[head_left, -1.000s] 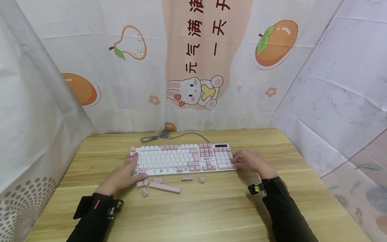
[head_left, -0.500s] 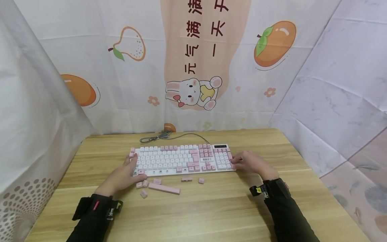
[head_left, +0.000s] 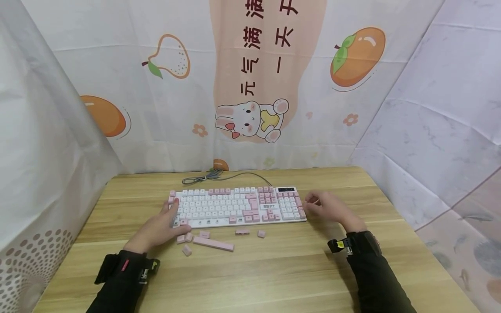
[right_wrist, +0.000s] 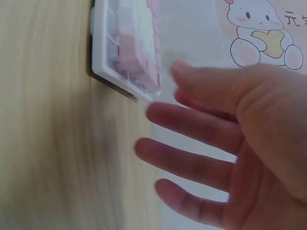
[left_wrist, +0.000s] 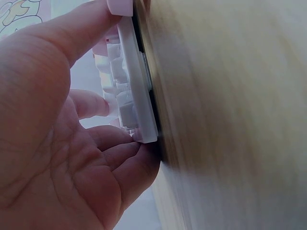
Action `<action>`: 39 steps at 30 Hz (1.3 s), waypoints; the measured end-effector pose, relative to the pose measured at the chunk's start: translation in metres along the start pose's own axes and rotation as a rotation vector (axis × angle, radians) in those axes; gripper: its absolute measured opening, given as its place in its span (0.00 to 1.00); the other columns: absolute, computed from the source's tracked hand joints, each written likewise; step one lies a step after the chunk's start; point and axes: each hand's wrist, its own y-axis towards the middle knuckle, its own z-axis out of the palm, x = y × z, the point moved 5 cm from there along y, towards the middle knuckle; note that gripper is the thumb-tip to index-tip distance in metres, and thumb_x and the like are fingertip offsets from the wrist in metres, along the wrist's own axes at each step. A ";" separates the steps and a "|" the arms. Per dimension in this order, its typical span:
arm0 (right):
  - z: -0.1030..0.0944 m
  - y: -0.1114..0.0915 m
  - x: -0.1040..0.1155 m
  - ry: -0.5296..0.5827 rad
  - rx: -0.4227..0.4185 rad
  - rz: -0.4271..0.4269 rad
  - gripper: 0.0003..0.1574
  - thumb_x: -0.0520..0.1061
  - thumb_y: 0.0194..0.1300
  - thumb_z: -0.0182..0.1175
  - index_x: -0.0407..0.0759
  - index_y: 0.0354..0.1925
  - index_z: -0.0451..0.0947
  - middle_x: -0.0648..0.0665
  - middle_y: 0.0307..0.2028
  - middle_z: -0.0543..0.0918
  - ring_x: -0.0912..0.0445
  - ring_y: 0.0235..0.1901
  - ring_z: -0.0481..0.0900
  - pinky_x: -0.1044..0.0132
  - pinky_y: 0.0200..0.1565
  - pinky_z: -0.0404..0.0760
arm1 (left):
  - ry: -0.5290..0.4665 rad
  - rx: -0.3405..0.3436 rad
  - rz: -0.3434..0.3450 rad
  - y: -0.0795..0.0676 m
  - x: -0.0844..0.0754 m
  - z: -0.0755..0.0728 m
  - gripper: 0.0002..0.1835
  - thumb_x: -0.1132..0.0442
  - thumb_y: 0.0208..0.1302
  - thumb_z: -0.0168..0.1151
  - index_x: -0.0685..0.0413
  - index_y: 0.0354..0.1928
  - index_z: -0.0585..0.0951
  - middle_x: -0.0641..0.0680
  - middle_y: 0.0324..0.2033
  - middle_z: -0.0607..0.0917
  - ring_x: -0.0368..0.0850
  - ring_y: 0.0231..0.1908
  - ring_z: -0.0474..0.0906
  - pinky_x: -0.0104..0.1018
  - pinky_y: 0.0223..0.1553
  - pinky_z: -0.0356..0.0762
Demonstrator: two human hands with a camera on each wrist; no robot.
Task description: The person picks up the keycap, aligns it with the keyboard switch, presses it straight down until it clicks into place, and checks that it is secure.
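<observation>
A white and pink keyboard (head_left: 214, 208) lies flat on the wooden table. My left hand (head_left: 156, 228) grips its left end: the thumb is at the front edge, and the fingers bend against the side edge, seen closely in the left wrist view. Just off the keyboard's right end, my right hand (head_left: 330, 208) holds nothing; in the right wrist view its fingers (right_wrist: 187, 165) are loosely spread with a gap to the keyboard corner (right_wrist: 125, 72). In front of the keyboard lie a long pink spacebar keycap (head_left: 213, 243) and several small pink keycaps (head_left: 187, 250).
A coiled grey cable (head_left: 201, 177) lies behind the keyboard, near the back edge of the table (head_left: 274, 278). A printed curtain (head_left: 164, 121) hangs at the back, with more cloth on both sides.
My right hand has come away from the keyboard's right end and shifted slightly to the right. The left hand and the loose keycaps stay where they were.
</observation>
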 end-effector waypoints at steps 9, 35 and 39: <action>0.002 0.005 -0.003 -0.083 -0.143 0.078 0.17 0.51 0.67 0.56 0.41 0.44 0.82 0.46 0.35 0.84 0.54 0.33 0.80 0.56 0.35 0.79 | -0.009 -0.004 0.007 0.000 0.000 0.000 0.55 0.33 0.58 0.54 0.69 0.71 0.48 0.78 0.67 0.44 0.75 0.64 0.49 0.65 0.59 0.56; 0.014 0.007 0.014 -0.093 -0.035 -0.039 0.07 0.48 0.61 0.62 0.49 0.30 0.74 0.54 0.23 0.75 0.59 0.20 0.70 0.64 0.22 0.72 | -0.005 0.000 0.001 0.000 0.001 0.000 0.55 0.32 0.57 0.54 0.68 0.71 0.48 0.78 0.68 0.44 0.75 0.64 0.49 0.66 0.58 0.56; 0.014 0.008 0.021 -0.078 -0.035 -0.067 0.13 0.46 0.62 0.61 0.44 0.46 0.78 0.52 0.30 0.78 0.58 0.23 0.74 0.63 0.24 0.76 | -0.010 -0.003 0.004 -0.001 0.002 0.000 0.55 0.32 0.57 0.54 0.68 0.71 0.48 0.77 0.68 0.44 0.75 0.64 0.48 0.66 0.58 0.55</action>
